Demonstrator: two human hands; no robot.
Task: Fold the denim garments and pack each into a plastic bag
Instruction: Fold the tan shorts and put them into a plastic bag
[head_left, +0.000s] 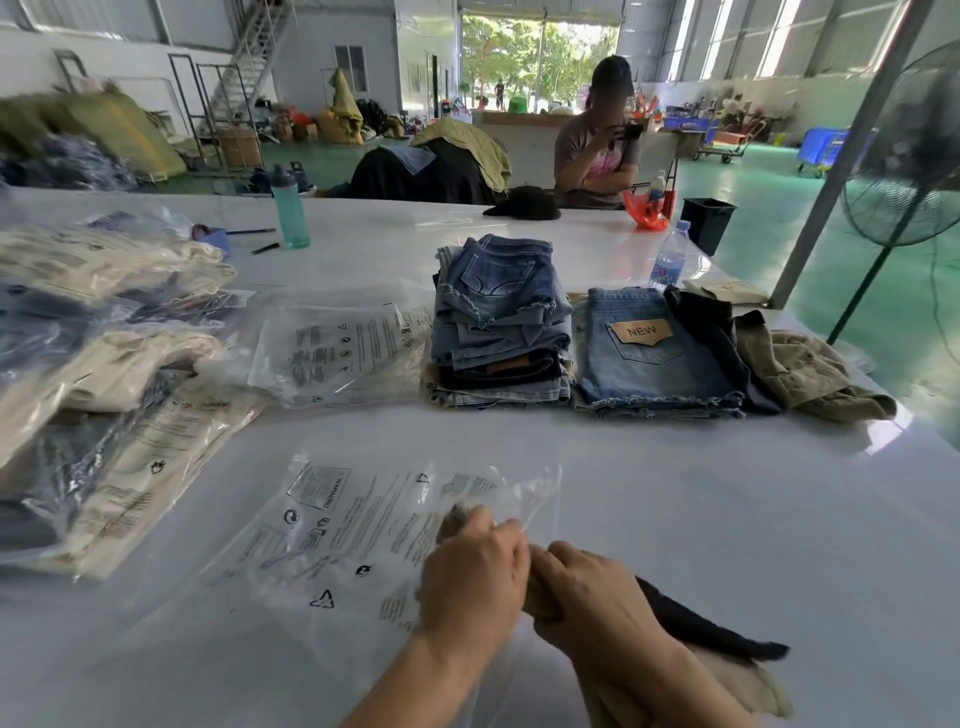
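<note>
Folded garment (691, 618), dark and tan, at the near tabletop (675, 467) edge, its front end entering the mouth of a clear plastic bag (337, 525). Left hand (470, 577) pinches the bag's opening; right hand (587, 597) grips the garment. Advisable: hold the mouth wide, feed the fold in flat. Beyond: stacked denim shorts (498, 322).

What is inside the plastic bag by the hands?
A bit of tan cloth shows through the clear plastic bag, pushed in by the left hand and right hand. The hands cover how far in it goes.
</note>
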